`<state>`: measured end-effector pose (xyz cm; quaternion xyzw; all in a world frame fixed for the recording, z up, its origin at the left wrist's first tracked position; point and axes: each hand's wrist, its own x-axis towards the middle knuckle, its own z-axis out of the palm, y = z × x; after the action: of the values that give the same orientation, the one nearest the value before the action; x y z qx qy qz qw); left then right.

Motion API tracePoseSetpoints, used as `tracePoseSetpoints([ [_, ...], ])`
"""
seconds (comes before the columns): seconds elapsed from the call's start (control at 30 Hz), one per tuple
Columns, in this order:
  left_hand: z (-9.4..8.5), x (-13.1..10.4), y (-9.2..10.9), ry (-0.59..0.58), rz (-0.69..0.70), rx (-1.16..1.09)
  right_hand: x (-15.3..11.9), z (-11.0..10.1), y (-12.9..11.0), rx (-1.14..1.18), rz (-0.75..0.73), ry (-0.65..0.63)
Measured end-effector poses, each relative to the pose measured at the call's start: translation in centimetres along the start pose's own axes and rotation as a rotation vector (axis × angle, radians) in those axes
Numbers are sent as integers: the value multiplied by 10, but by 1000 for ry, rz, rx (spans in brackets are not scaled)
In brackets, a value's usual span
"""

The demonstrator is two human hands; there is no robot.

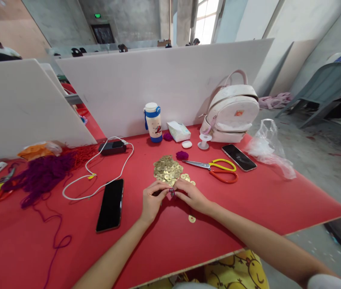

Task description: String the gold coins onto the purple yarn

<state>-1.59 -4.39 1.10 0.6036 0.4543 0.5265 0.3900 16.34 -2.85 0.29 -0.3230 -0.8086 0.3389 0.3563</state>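
My left hand [151, 202] and my right hand [193, 197] meet at the near edge of a pile of gold-coloured coins [167, 170] with holes in the middle. Between the fingertips of both hands is a small purple piece [172, 192], which looks like yarn; its exact shape is too small to make out. Both hands are closed in a pinch. One loose coin [191, 219] with something reddish at its centre lies below my right hand. A small ball of purple yarn [182, 155] sits just behind the pile.
Yellow-and-red scissors [223, 168] and a phone [239, 157] lie right; another phone [110, 205] and a white cable [90, 196] lie left, near tangled purple yarn [42, 170]. A bottle [153, 122], spool [204, 142] and backpack [230, 110] stand before the white partition [158, 80].
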Motion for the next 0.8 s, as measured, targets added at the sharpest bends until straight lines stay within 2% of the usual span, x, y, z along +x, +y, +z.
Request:
tracePoseSetpoints([
  [0.1,1,1,0,-45,6,23,-1,-1,-2,24,42,76],
  [0.17,2,2,0,-77,3,53,-2,-3,-2,127,91,159],
  [0.27,2,1,1,-123,21,69,0,-7,-1,372,213,252],
  [0.4,0,-4,10,-117,110,92,7,-15,10,834,446,368],
  [0.5,-1,-10,18,-246,188,95,12,-20,24,1077,508,441],
  [0.57,1,-13,21,-361,200,41,14,-23,31,1147,539,496],
  [0.63,4,-14,22,-428,173,-23,14,-25,33,1174,578,536],
  [0.7,7,-13,20,-401,131,-66,14,-25,30,1149,585,541],
  [0.8,8,-10,14,-186,33,-61,11,-22,20,987,508,544],
])
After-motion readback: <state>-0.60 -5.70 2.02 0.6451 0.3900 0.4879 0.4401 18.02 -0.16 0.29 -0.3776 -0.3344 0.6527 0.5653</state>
